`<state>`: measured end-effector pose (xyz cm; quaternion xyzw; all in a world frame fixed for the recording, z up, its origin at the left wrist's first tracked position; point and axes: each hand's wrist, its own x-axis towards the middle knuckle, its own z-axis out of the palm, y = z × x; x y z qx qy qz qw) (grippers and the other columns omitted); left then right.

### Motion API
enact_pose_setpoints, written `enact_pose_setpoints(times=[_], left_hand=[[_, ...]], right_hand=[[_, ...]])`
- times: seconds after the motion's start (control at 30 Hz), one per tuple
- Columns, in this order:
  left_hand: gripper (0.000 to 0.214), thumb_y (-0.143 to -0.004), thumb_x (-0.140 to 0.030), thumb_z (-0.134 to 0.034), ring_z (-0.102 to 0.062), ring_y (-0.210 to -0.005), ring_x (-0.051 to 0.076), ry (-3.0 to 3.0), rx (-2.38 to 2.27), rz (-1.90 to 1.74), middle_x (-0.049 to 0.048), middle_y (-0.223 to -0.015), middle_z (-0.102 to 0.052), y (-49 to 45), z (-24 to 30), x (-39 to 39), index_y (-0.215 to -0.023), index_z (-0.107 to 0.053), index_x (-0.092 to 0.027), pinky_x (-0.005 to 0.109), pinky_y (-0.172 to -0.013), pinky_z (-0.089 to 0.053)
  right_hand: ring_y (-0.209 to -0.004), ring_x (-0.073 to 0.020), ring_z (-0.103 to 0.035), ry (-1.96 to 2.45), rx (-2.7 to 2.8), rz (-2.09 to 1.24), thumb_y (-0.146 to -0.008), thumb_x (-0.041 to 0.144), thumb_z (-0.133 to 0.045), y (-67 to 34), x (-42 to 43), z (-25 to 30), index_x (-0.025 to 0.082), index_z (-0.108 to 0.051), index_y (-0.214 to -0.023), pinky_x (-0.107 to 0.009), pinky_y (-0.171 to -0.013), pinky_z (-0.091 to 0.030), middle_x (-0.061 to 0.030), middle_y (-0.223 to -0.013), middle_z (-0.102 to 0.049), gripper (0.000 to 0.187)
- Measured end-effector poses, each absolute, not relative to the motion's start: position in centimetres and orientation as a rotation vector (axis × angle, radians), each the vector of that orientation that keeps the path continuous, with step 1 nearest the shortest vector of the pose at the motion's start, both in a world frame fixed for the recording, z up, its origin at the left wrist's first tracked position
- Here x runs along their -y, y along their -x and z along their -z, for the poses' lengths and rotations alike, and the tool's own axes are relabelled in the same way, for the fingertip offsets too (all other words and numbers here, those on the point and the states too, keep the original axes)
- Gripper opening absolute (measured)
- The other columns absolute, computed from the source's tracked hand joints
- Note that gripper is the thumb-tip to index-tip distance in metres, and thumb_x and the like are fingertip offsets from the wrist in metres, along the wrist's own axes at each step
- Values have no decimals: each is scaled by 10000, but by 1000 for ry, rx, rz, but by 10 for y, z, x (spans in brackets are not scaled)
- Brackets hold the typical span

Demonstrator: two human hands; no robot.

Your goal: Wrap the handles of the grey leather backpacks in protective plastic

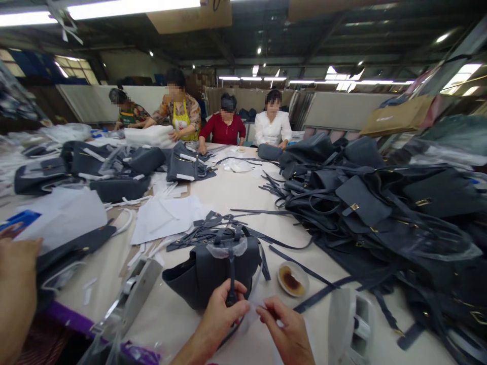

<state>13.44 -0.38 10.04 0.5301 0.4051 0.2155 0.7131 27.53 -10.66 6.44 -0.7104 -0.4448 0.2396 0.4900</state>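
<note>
A dark grey handbag (213, 271) stands on the table right in front of me, its handle wrapped in clear film. My left hand (222, 314) is closed on a thin dark strap hanging down the bag's front. My right hand (283, 329) pinches a small clear piece of film or tape just right of it. The two hands nearly touch.
A small dish of brown liquid (292, 279) sits right of the bag. A big heap of dark bags and straps (380, 213) fills the right side. White paper sheets (163, 215) and more bags (114, 172) lie left. Several people work at the far end. Another person's arm (15, 294) is at the left edge.
</note>
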Motion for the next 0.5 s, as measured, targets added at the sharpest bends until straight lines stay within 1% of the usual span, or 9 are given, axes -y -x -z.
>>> enact_pose_setpoints(times=[0.07,0.13,0.2,0.27,0.33,0.5], left_hand=[[297,-599,-207,-705,-461,-547,86,-1228,-873,-464,-42,-708,-567,-133,-101,4,-878,-612,-164,209,-513,-346],[274,-594,-178,-698,-472,-563,94,-1269,-852,-454,-44,-662,-579,-131,-100,4,-854,-615,-154,211,-538,-357],[222,-625,-185,-675,-501,-567,110,-1257,-838,-449,-28,-621,-609,-131,-98,5,-833,-608,-147,220,-551,-370],[178,-649,-193,-654,-533,-584,128,-1234,-830,-454,3,-630,-650,-132,-97,5,-813,-612,-141,230,-564,-387],[166,-646,-182,-651,-536,-590,130,-1232,-833,-464,13,-640,-662,-133,-95,5,-804,-628,-136,232,-575,-396],[179,-616,-173,-688,-501,-600,117,-1238,-850,-483,-22,-648,-599,-134,-93,5,-788,-657,-134,220,-582,-388]], right_hand=[[-588,-178,-646,1658,1101,-683,-846,465,-582,-271,102,-69,208,-682,-753,-221,-587,-496,-15,-621,-666,291],[-637,-187,-667,1602,1095,-796,-881,456,-540,-268,98,-72,207,-717,-861,-221,-612,-510,-31,-678,-702,307],[-648,-187,-663,1575,1084,-846,-891,461,-527,-266,96,-72,206,-734,-922,-220,-612,-508,-35,-682,-708,330],[-633,-183,-648,1575,1068,-853,-886,471,-534,-265,94,-73,205,-745,-947,-219,-606,-498,-33,-660,-701,345],[-625,-179,-636,1585,1035,-858,-873,482,-550,-264,93,-73,204,-752,-948,-220,-604,-491,-32,-650,-696,352],[-652,-184,-617,1582,923,-916,-838,486,-583,-262,91,-76,205,-758,-916,-233,-615,-485,-28,-664,-686,341]])
